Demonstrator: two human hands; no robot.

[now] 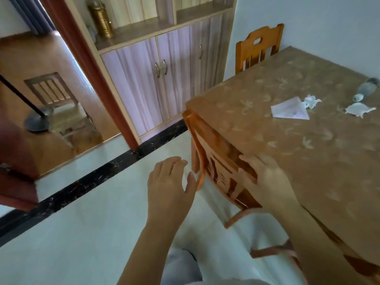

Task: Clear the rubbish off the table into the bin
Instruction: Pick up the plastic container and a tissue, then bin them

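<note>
Both your hands were open by the chair.
Your left hand [168,182] hung spread just beside the wooden chair [216,155]; your right hand [265,177] lay straight-fingered on its back. Folded paper [290,110] and crumpled tissues [311,101] sat far right on the table [287,161].

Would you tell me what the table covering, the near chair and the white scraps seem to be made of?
Table covering: probably vinyl or oilcloth, faint sheen, tan with pale printed leaves. Near chair: varnished orange-brown wood, shiny slats. White scraps: crumpled tissue or thin paper, judging by ragged creases.
</note>
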